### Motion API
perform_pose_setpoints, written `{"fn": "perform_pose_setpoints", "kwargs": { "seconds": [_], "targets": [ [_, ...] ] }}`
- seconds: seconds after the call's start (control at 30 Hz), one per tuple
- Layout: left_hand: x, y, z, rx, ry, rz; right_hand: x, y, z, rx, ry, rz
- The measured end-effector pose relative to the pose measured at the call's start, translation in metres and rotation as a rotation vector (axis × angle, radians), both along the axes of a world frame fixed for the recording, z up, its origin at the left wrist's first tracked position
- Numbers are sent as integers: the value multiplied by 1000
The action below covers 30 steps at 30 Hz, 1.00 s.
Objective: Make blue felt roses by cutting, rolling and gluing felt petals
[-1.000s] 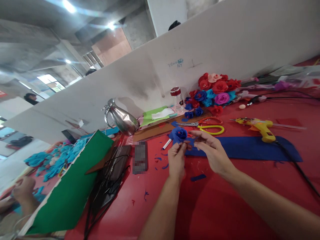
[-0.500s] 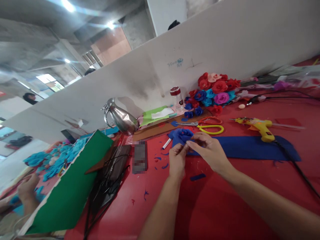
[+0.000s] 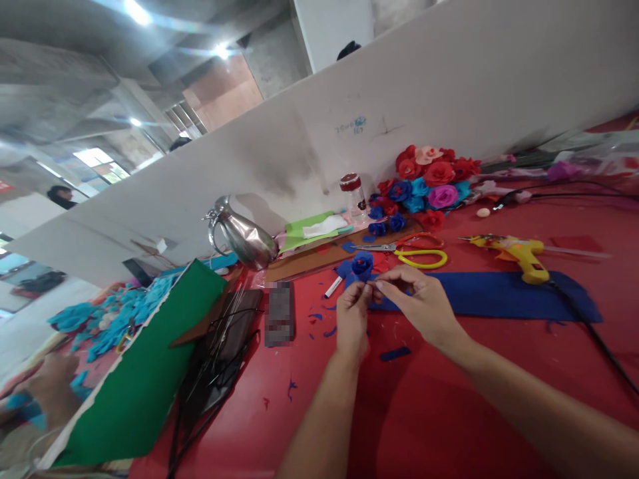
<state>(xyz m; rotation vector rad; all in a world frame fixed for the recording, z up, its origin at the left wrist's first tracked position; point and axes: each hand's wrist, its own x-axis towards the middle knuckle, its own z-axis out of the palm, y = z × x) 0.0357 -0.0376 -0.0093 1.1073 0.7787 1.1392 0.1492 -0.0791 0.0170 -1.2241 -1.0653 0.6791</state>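
A blue fabric or paper rose [image 3: 362, 261] stands upright above my left hand [image 3: 352, 311], whose thumb and fingertips pinch its base. Close beside it on the right, my right hand [image 3: 422, 299] has thumb and forefinger pressed together near the base of the rose; what lies in that pinch is too small to make out. Below and behind the hands stretches a long blue strip [image 3: 494, 296] on the red table [image 3: 439, 406]. A white marker [image 3: 333, 287] lies just left of the rose, and scissors with yellow and red handles [image 3: 422, 258] lie beyond the right hand.
A yellow glue gun [image 3: 532, 256] rests on the strip, its cord trailing right. Behind are finished roses [image 3: 439, 174], a lidded glass jar [image 3: 353, 198] and a steel jug [image 3: 244, 236]. To the left stand a green board [image 3: 134, 379], a phone [image 3: 279, 314] and a co-worker's hands [image 3: 52, 386].
The rose has turned from lying tilted, with its petals spread, to upright above my left fingers. My right fingertips have shifted slightly along its base. The co-worker's hands moved a little.
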Motion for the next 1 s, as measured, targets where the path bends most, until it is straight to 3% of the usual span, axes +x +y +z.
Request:
{"fn": "perform_pose_setpoints", "kwargs": {
  "seconds": [0.17,0.23,0.4,0.63,0.8,1.0],
  "targets": [
    [0,-1,2,-2,5,-6,-2,2,4,-28,299,102],
    [0,-1,3,-8,1,-10,-3,3,5,-32,348,84],
    [0,-1,7,-17,-44,-2,-2,4,5,-71,374,-68],
    [-2,4,5,-40,-65,27,2,3,2,-42,424,-99],
    [-6,6,7,67,71,117,5,1,6,58,465,-131],
    [-8,4,12,125,102,132,9,6,2,21,419,-129]
  ]
}}
